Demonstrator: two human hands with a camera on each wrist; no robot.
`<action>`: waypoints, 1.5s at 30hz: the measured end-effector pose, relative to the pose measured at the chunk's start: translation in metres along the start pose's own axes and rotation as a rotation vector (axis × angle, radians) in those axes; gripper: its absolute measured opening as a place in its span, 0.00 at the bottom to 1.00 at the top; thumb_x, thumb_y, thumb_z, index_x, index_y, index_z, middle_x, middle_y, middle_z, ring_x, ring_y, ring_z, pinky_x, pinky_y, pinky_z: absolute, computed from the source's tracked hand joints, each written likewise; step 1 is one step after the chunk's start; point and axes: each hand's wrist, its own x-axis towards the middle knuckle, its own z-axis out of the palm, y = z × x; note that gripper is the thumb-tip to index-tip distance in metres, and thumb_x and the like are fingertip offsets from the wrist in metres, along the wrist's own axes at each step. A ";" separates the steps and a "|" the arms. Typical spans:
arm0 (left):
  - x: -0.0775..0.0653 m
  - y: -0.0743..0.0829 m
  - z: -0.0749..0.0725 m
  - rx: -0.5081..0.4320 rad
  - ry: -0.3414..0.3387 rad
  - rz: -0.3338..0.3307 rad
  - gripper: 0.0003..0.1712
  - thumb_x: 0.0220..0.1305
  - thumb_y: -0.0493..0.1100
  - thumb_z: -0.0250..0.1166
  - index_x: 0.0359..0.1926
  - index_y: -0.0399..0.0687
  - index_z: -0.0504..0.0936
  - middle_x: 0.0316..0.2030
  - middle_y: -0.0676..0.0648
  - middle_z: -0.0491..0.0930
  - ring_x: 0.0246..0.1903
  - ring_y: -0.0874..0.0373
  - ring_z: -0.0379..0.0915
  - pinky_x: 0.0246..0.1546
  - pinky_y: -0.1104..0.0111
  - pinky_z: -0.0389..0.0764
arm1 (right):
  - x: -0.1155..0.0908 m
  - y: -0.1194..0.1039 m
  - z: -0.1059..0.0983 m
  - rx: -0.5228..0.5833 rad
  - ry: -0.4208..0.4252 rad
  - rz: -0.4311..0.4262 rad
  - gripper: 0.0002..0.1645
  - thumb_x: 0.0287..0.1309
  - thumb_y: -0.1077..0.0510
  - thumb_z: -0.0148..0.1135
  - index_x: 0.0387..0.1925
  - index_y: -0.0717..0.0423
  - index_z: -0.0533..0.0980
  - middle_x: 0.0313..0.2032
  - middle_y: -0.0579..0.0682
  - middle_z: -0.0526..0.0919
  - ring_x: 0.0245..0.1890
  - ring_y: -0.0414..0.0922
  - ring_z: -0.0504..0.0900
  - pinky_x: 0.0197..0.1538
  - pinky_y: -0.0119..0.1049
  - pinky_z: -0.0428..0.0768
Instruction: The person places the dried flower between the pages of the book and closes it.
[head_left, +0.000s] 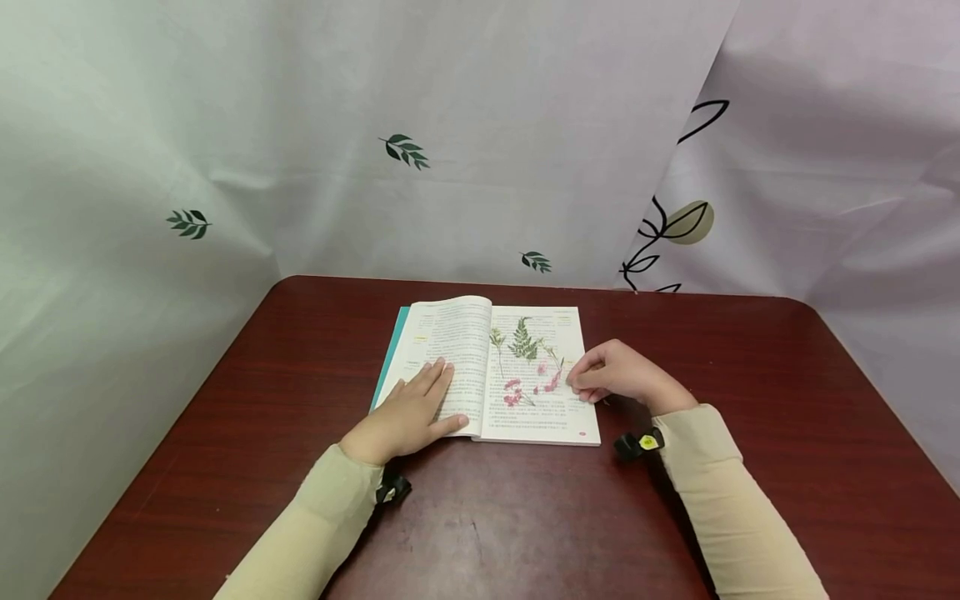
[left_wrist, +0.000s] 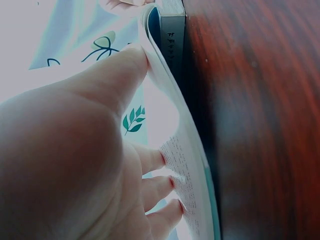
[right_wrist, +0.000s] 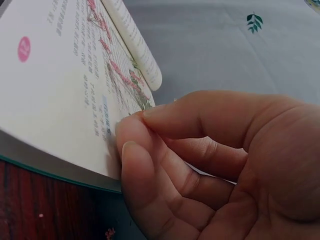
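An open book [head_left: 540, 421] with a teal cover edge lies on the table, its left pages bulging near the spine. On the right page are a green fern sprig [head_left: 522, 340], thin sprigs with pale flowers [head_left: 497, 337] and pink pressed flowers [head_left: 513, 393]. My left hand [head_left: 408, 412] rests flat on the left page, fingers spread, thumb near the lower edge. At the right page's outer edge is my right hand [head_left: 618, 375], its thumb and forefinger tips [right_wrist: 131, 131] together and the other fingers curled. I cannot tell whether anything thin is between those tips.
The dark red wooden table [head_left: 480, 533] extends around the book. A pale curtain [head_left: 480, 208] with leaf prints hangs behind its far edge. Black straps with small devices [head_left: 637, 444] are on both wrists, by the beige sleeves.
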 end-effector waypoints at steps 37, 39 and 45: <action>0.002 -0.001 0.001 -0.003 0.013 0.015 0.47 0.65 0.66 0.51 0.72 0.38 0.50 0.72 0.38 0.45 0.70 0.44 0.40 0.63 0.41 0.50 | -0.010 -0.020 0.016 -0.221 -0.003 0.044 0.04 0.51 0.66 0.64 0.23 0.62 0.81 0.17 0.52 0.79 0.18 0.43 0.77 0.26 0.37 0.79; 0.002 -0.001 0.001 -0.002 0.009 0.012 0.48 0.65 0.66 0.50 0.72 0.39 0.49 0.72 0.38 0.45 0.71 0.44 0.40 0.63 0.42 0.49 | -0.010 -0.020 0.016 -0.221 -0.006 0.041 0.04 0.51 0.66 0.64 0.23 0.62 0.80 0.17 0.52 0.79 0.18 0.43 0.77 0.26 0.37 0.79; 0.001 -0.002 0.001 0.001 -0.003 0.001 0.49 0.65 0.67 0.50 0.73 0.41 0.48 0.72 0.40 0.43 0.71 0.46 0.39 0.64 0.43 0.49 | -0.010 -0.019 0.016 -0.211 -0.020 0.034 0.05 0.52 0.65 0.64 0.24 0.62 0.80 0.17 0.51 0.78 0.18 0.43 0.77 0.26 0.37 0.79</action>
